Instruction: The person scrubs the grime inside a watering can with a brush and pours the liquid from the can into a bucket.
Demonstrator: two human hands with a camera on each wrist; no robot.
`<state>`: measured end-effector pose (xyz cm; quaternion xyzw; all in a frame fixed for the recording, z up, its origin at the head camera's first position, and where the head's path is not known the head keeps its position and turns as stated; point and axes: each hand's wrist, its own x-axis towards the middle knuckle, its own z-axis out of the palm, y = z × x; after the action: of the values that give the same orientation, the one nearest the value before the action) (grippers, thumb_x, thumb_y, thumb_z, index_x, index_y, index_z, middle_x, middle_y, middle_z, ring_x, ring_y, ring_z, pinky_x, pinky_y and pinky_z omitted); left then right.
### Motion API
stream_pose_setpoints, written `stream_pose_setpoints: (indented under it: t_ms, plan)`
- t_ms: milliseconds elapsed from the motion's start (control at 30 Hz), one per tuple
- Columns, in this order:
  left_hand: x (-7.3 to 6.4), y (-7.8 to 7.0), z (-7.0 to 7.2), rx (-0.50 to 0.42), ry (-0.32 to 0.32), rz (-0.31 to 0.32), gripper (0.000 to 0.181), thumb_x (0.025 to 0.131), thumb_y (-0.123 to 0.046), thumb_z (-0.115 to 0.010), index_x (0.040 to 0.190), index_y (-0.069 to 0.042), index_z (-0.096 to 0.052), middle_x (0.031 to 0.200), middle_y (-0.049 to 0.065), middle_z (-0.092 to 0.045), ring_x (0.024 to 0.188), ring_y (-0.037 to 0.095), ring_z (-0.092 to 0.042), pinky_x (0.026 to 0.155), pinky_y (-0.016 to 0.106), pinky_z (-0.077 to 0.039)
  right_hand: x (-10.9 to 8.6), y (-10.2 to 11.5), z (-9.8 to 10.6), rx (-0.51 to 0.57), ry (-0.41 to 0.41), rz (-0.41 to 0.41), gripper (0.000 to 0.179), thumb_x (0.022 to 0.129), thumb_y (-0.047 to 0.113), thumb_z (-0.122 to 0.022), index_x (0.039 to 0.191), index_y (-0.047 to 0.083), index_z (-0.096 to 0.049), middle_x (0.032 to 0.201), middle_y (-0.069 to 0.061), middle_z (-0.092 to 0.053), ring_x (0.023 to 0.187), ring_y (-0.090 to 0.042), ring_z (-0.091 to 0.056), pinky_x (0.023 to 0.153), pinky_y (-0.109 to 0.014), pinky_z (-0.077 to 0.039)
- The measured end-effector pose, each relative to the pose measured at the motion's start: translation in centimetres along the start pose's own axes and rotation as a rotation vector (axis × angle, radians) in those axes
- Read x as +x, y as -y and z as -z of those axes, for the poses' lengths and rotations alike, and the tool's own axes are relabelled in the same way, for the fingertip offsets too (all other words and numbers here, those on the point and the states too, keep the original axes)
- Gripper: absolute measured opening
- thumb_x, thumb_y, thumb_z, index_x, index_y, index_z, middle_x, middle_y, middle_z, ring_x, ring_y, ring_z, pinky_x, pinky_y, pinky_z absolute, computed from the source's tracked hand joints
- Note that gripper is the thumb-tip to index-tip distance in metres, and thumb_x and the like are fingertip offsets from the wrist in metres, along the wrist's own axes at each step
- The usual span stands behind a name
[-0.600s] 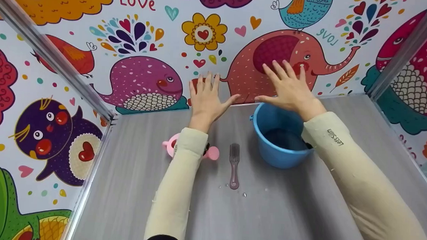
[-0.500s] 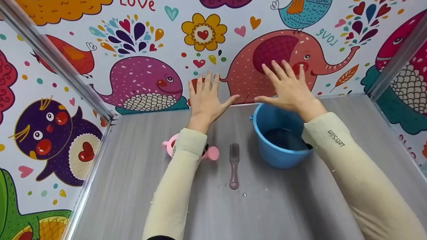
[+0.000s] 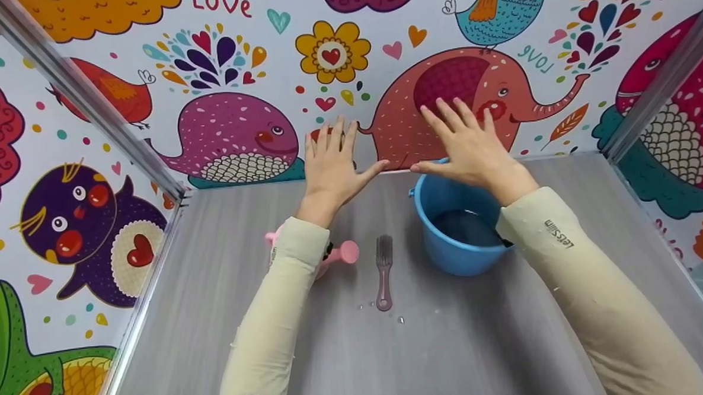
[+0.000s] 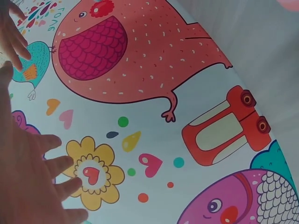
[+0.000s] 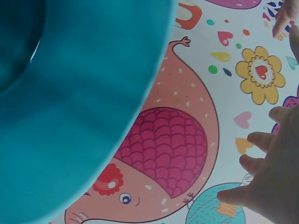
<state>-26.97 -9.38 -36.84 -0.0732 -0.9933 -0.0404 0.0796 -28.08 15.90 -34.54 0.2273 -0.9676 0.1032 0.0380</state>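
Up went your left grip [image 3: 335, 170] in front of the printed wall [image 3: 332, 90], fingers spread apart, and your right grip [image 3: 475, 152] matched it, fingers just as wide, hiding part of the blue bucket's [image 3: 464, 259] far rim! Your right sleeve [image 3: 596, 291] cut across the bucket's right side, while your left sleeve [image 3: 275, 313] blocked most of the pink watering can [image 3: 348, 252], its spout poking out. Between them lay a purplish toothed tool [image 3: 384, 282], handle toward you, droplets [image 3: 401, 320] dotting the surface [image 3: 205, 286] near its end.

The bucket [image 3: 461, 260] looks smooth plastic — the sleeves [image 3: 599, 300], matt cloth.
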Motion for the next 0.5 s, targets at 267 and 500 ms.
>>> stream_pose_setpoints:
  t_ms: [267, 500]
  plan:
    - [-0.7, 1.0, 0.3, -0.003, -0.008, -0.002, 0.094, 0.086, -0.078, -0.043, 0.159, -0.023, -0.021, 0.167, 0.004, -0.017, 0.155, 0.029, -0.015, 0.124, 0.055, -0.006, -0.3, 1.3, 0.6, 0.008, 0.022, 0.039, 0.098, 0.084, 0.067, -0.061, 0.160, 0.025, -0.015, 0.167, -0.012, -0.013, 0.154, -0.039, -0.007, 0.116, -0.072, -0.008]
    - [-1.3, 1.3, 1.1, 0.009, 0.001, -0.015, 0.090, 0.086, -0.073, -0.052, 0.156, -0.021, -0.029, 0.163, 0.006, -0.029, 0.152, 0.029, -0.021, 0.123, 0.056, -0.013, -0.7, 2.3, 0.9, 0.044, 0.024, 0.079, 0.091, 0.084, 0.051, -0.072, 0.157, 0.021, -0.027, 0.165, -0.013, -0.023, 0.153, -0.039, -0.017, 0.118, -0.063, -0.021]
